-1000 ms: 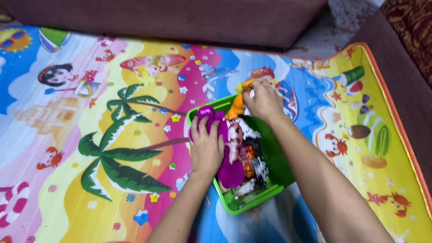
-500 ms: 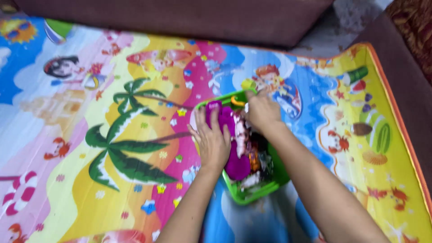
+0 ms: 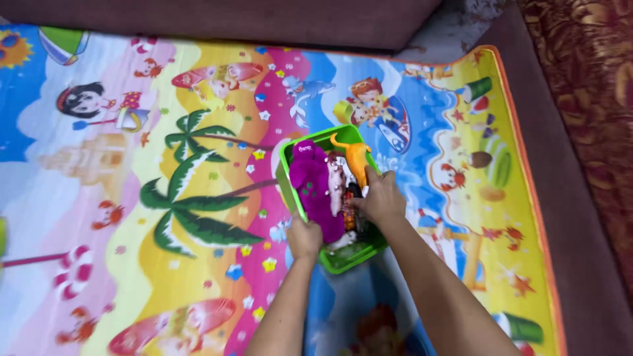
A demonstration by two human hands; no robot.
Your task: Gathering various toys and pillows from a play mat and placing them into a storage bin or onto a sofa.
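The green bin (image 3: 343, 260) sits mid-mat (image 3: 198, 198), packed with toys. The left hand (image 3: 304, 238) clamps its near-left rim, steadying it. The right hand (image 3: 381, 200) reaches inside by the orange toy (image 3: 357, 163); its grip is hidden.
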